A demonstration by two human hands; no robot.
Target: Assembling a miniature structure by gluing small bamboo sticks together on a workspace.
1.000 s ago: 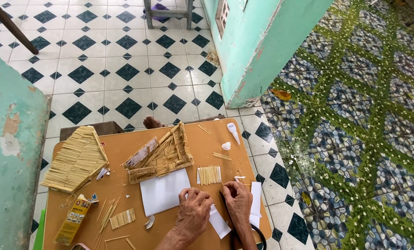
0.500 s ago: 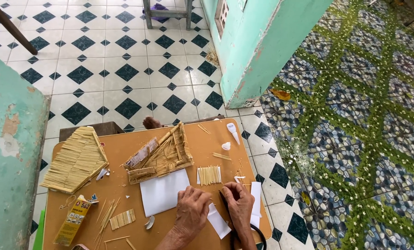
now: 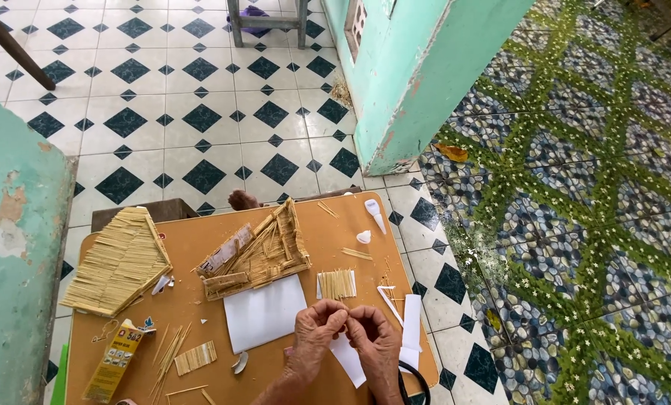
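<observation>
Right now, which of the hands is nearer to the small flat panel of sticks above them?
Left. The left hand lies just below the stick panel; the right hand is lower and further right.

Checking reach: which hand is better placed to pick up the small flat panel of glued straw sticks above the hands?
Right, probably. The right hand sits just below the small flat panel of glued straw sticks, on its side. The left hand is nearly as near; both meet fingertip to fingertip, so neither looks free.

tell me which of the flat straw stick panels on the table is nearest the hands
The small square straw panel, just above the left hand and right hand; the big roof-shaped panel lies far left.
</observation>
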